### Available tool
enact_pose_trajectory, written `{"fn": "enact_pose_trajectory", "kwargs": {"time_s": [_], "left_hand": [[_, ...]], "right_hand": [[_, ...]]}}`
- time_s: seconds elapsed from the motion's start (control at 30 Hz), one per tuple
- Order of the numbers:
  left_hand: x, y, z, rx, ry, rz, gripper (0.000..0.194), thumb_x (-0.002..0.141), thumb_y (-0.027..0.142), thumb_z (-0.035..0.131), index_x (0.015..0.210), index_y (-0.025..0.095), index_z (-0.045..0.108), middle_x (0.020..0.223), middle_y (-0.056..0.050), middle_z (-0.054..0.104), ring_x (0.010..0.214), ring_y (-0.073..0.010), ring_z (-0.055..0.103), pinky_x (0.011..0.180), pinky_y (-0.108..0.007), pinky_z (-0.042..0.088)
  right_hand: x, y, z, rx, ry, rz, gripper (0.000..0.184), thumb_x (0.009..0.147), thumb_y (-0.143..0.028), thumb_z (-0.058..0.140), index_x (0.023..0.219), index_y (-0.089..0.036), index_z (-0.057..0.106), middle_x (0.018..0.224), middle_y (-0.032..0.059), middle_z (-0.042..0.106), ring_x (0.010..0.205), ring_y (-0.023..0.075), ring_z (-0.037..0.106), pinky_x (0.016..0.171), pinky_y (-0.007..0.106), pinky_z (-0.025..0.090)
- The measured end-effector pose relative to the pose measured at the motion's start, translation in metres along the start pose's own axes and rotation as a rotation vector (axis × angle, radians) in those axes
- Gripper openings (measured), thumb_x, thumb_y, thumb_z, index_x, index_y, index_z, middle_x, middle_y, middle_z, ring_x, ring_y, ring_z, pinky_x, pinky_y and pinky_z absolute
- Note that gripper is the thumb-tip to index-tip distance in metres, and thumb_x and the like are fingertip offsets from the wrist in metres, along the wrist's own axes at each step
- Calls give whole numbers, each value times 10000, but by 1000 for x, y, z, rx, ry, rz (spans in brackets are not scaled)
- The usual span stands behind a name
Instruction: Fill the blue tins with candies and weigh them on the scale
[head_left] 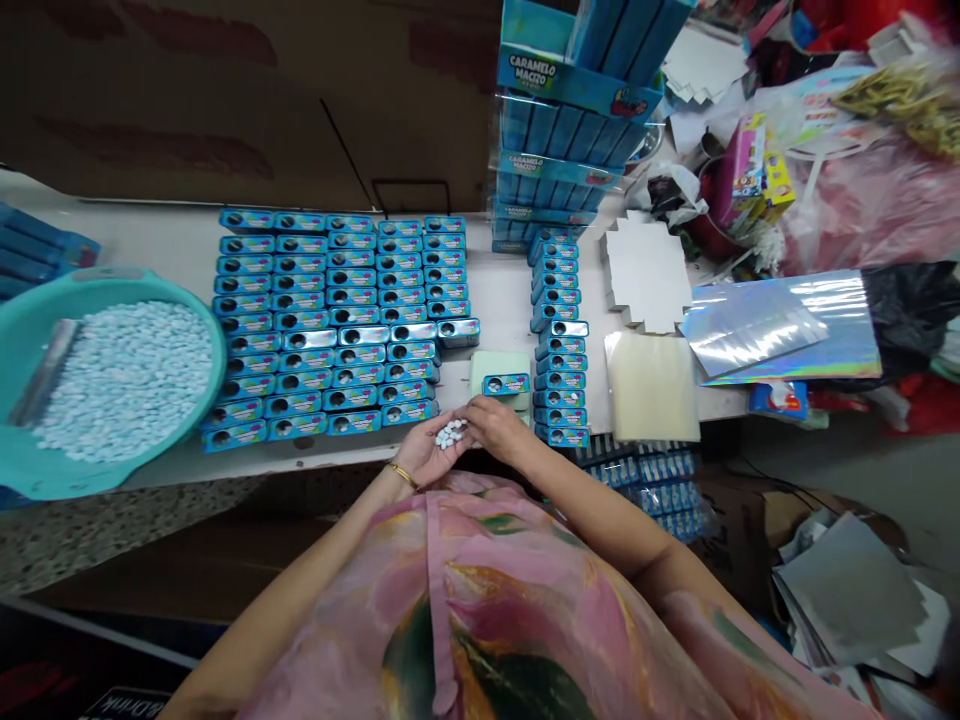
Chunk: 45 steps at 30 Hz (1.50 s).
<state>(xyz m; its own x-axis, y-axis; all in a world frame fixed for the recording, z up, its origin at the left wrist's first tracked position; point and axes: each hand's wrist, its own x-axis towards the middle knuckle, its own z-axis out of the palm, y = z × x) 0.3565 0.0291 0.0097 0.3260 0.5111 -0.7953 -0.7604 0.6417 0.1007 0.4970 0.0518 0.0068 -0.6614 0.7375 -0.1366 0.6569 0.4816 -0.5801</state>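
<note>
Palm up and cupped, my left hand [426, 456] holds a small heap of pale candies [450, 434] at the table's front edge. My right hand [496, 430] is beside it, its fingers curled together and touching the edge of the left palm by the heap. Whatever those fingers pinch is hidden. Just beyond my right hand, a blue tin [506, 384] lies on a pale green pad [491, 362]. To the left stand several columns of similar blue tins [352, 352]; another column of tins [561, 378] runs along the right.
A turquoise basin [214, 345] at the left holds many pale candies and a metal scoop [46, 375]. Stacked display boxes [574, 75] rise at the back. White card cutouts [646, 270], translucent sheets [651, 388] and shiny silver film [787, 325] lie at the right.
</note>
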Motion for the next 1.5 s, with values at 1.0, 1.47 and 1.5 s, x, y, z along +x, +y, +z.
{"fn": "enact_pose_trajectory", "kwargs": {"time_s": [1.0,1.47,1.5], "left_hand": [[-28,42,-36,-62,168,274,278,770,-11,394,951,59,592,855,-141,651,840,-177,618,682,-216,532],[-31,27,-30,26,166,200,339,753,-48,405,1013,76,582,902,-136,652,832,-157,621,720,-199,516],[-31,26,-29,36,169,196,338,748,-51,412,1011,73,583,899,-137,652,829,-157,622,721,-197,516]], "right_hand": [[-29,72,-53,181,632,309,180,786,-204,454,859,-190,618,844,33,626,781,138,569,724,277,455],[-24,65,-44,80,567,210,222,777,-265,507,979,-208,579,1009,61,575,978,176,502,863,349,404],[-23,65,-42,61,537,198,257,772,-265,514,1019,-209,561,1038,65,562,996,180,490,871,353,398]]}}
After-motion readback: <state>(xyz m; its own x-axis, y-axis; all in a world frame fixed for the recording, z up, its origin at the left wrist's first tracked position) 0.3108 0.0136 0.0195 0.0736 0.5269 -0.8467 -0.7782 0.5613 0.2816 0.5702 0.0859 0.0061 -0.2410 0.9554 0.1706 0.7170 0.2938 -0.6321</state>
